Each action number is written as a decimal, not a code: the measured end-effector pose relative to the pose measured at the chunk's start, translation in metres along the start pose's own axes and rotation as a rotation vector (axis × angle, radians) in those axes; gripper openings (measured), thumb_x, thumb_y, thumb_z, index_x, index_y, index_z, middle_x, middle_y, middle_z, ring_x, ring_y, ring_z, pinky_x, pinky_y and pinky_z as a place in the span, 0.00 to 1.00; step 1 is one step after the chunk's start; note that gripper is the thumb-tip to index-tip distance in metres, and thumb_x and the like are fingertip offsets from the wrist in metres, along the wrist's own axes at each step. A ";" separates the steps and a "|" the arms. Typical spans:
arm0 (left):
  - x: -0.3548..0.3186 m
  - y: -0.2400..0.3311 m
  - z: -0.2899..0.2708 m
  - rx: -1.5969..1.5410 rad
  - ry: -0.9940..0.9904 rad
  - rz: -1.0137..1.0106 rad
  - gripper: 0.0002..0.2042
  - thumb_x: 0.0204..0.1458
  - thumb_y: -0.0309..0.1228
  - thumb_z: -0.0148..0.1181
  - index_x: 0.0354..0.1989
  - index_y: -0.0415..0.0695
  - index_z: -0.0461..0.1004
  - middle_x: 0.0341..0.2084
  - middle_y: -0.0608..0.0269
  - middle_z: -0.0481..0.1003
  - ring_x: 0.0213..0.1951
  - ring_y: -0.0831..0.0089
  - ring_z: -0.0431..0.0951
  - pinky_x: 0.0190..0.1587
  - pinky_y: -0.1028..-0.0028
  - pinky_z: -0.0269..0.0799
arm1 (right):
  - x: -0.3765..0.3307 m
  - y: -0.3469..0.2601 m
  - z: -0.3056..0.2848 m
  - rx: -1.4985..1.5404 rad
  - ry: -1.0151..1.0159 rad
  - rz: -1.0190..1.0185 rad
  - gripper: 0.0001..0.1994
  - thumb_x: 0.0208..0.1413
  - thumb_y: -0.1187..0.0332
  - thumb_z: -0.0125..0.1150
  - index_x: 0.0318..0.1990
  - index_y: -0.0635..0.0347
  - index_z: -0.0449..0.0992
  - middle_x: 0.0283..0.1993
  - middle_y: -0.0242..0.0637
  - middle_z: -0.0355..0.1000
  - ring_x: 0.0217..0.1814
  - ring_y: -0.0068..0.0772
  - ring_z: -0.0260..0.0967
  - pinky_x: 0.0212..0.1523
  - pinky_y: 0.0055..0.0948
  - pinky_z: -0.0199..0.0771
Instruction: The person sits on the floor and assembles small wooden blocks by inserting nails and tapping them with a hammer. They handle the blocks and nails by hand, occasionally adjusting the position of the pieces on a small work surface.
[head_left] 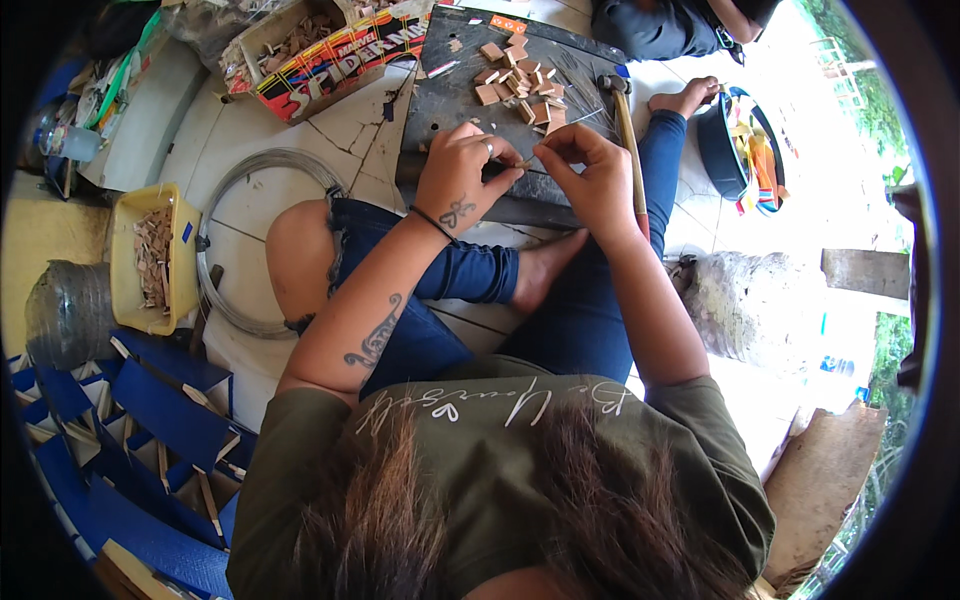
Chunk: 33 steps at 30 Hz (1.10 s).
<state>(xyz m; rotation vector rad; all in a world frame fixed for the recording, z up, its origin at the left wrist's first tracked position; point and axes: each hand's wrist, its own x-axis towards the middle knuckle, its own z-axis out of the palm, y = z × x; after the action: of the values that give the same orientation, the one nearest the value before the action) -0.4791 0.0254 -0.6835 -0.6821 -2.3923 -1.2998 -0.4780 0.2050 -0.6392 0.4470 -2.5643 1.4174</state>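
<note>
My left hand point(462, 178) and my right hand point(588, 172) meet over the near edge of a dark work board point(450, 95), pinching a tiny wooden piece point(527, 163) between their fingertips. Several small tan wooden blocks point(522, 82) lie in a heap on the board beyond my hands. A hammer point(625, 130) with a wooden handle rests on the board's right side, just right of my right hand. I sit cross-legged in blue jeans on the tiled floor.
A coil of wire point(250, 240) lies on the floor at left, beside a yellow tray point(125, 262) of wood chips. Blue panels with wooden strips point(150, 430) are stacked lower left. A colourful cardboard box point(320, 55) sits behind. Another person's foot point(685, 97) and a dark bowl point(740, 145) are at right.
</note>
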 end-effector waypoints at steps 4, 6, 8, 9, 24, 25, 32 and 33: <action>0.000 0.000 0.000 0.007 0.012 0.015 0.06 0.41 0.29 0.70 0.28 0.45 0.80 0.26 0.65 0.78 0.34 0.65 0.76 0.42 0.66 0.67 | 0.000 -0.003 -0.001 -0.020 -0.007 -0.024 0.06 0.48 0.74 0.67 0.32 0.66 0.77 0.27 0.38 0.77 0.30 0.23 0.76 0.34 0.23 0.75; 0.000 0.000 0.000 -0.007 0.004 -0.004 0.06 0.41 0.29 0.70 0.28 0.45 0.80 0.26 0.65 0.78 0.34 0.65 0.76 0.42 0.66 0.67 | 0.001 -0.004 -0.001 -0.034 -0.010 -0.028 0.06 0.48 0.73 0.67 0.32 0.66 0.77 0.27 0.38 0.77 0.29 0.23 0.76 0.34 0.23 0.75; -0.001 0.001 0.000 -0.007 0.006 -0.011 0.06 0.41 0.29 0.69 0.27 0.46 0.79 0.26 0.67 0.78 0.35 0.65 0.76 0.42 0.66 0.67 | 0.001 -0.004 -0.001 -0.049 -0.018 -0.035 0.06 0.48 0.73 0.67 0.32 0.65 0.77 0.27 0.38 0.77 0.29 0.24 0.77 0.34 0.24 0.75; -0.001 0.001 0.000 0.001 0.011 -0.009 0.05 0.41 0.29 0.69 0.27 0.47 0.79 0.25 0.68 0.78 0.35 0.66 0.75 0.42 0.66 0.66 | 0.001 -0.005 -0.001 -0.058 -0.025 -0.038 0.06 0.48 0.73 0.67 0.32 0.65 0.77 0.27 0.38 0.77 0.30 0.25 0.77 0.34 0.24 0.75; 0.005 0.000 0.003 -0.024 0.004 -0.026 0.06 0.42 0.29 0.68 0.28 0.47 0.78 0.25 0.68 0.78 0.35 0.65 0.76 0.41 0.64 0.68 | 0.007 -0.004 -0.003 -0.174 -0.147 -0.144 0.05 0.49 0.74 0.63 0.32 0.65 0.76 0.29 0.43 0.75 0.30 0.37 0.76 0.33 0.31 0.75; 0.006 0.000 0.005 -0.033 0.001 -0.040 0.07 0.41 0.29 0.68 0.29 0.46 0.77 0.25 0.67 0.78 0.35 0.65 0.76 0.41 0.64 0.68 | 0.007 -0.002 -0.002 -0.194 -0.159 -0.123 0.05 0.49 0.74 0.63 0.32 0.65 0.76 0.29 0.43 0.76 0.30 0.36 0.77 0.34 0.30 0.75; 0.007 0.009 -0.001 0.030 -0.001 0.044 0.14 0.43 0.32 0.68 0.40 0.45 0.77 0.32 0.63 0.77 0.35 0.63 0.75 0.42 0.68 0.70 | -0.002 0.013 -0.017 0.011 0.141 0.009 0.05 0.50 0.75 0.65 0.34 0.64 0.77 0.29 0.35 0.77 0.32 0.21 0.76 0.35 0.21 0.74; 0.007 0.012 -0.001 0.100 0.005 0.123 0.15 0.43 0.33 0.68 0.40 0.45 0.77 0.33 0.63 0.76 0.36 0.63 0.74 0.42 0.67 0.70 | 0.000 0.016 -0.022 0.075 0.176 0.092 0.05 0.51 0.76 0.65 0.35 0.65 0.77 0.29 0.35 0.78 0.32 0.21 0.76 0.36 0.20 0.74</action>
<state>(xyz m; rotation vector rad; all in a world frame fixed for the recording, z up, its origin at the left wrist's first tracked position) -0.4787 0.0321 -0.6712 -0.7816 -2.3529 -1.1231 -0.4831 0.2316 -0.6410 0.2068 -2.4266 1.5149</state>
